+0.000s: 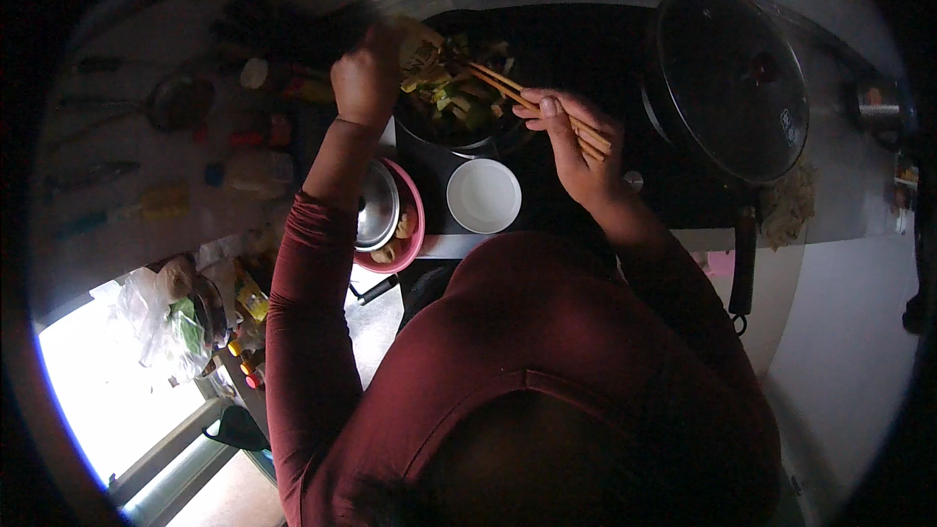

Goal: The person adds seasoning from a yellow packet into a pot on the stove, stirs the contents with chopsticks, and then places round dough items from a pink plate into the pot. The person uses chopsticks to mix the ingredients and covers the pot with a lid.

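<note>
My left hand (364, 84) grips a pale dish (416, 40), tilted at the rim of a dark pan; its exact shape is blurred and partly hidden by the fingers. In my right hand (578, 139) is a pair of wooden chopsticks (505, 84), their tips at the food beside the dish's edge. Chopped green and pale vegetables (457, 99) lie in the pan (439, 139). Just below it stands a white bowl (483, 195). Beneath my left forearm is a pink basin (419, 223) holding several light-brown food pieces (386, 252), with a metal lid (379, 212) partly over them.
A glass-lidded pan (732, 88) sits to the right, a black handle (743, 263) pointing towards me. Bottles (252, 172) and utensils, including a strainer (179, 101), lie on the dim left counter. Plastic bags (157, 315) are near the bright window at lower left.
</note>
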Tool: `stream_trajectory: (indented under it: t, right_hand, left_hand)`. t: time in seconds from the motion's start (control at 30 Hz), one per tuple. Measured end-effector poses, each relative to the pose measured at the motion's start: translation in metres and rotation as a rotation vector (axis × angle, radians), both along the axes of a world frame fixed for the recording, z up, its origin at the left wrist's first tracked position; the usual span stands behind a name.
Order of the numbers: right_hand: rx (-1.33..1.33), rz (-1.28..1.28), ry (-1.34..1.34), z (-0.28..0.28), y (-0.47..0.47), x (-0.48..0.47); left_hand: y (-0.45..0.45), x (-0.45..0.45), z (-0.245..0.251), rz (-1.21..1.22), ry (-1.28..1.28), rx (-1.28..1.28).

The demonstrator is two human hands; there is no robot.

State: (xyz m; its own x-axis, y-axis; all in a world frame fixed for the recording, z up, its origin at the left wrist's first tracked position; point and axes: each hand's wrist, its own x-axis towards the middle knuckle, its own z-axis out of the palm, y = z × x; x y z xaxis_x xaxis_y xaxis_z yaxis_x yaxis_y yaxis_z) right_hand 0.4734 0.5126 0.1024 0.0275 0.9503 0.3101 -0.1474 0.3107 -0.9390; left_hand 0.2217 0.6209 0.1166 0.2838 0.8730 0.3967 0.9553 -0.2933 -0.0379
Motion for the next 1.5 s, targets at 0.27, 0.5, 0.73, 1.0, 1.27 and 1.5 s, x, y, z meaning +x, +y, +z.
stream_trajectory:
  t: [0.27,0.5,0.73,1.0,1.27,1.5]
  right_hand:
    - [0.057,-0.016,-0.22,-0.005,0.01,0.007]
    - [0.412,-0.038,-0.749,-0.024,0.019,0.012]
    - [0.509,0.072,-1.04,-0.038,0.021,0.011]
    - [0.485,0.123,-1.215,-0.031,0.02,0.022]
    - [0.433,0.05,-1.33,-0.013,0.02,0.035]
    - [0.296,-0.022,-0.901,0.012,0.047,0.0]
  left_hand:
    - [0.0,0.002,0.002,0.048,-0.002,-0.045]
    - [0.004,0.003,0.009,-0.16,0.069,0.135]
    - [0.004,0.02,0.021,-0.292,0.219,0.01]
    - [0.005,0.024,0.029,-0.391,0.252,-0.036]
    - [0.001,0.02,0.034,-0.382,0.193,0.046]
    - [-0.005,0.015,0.018,-0.493,0.2,0.053]
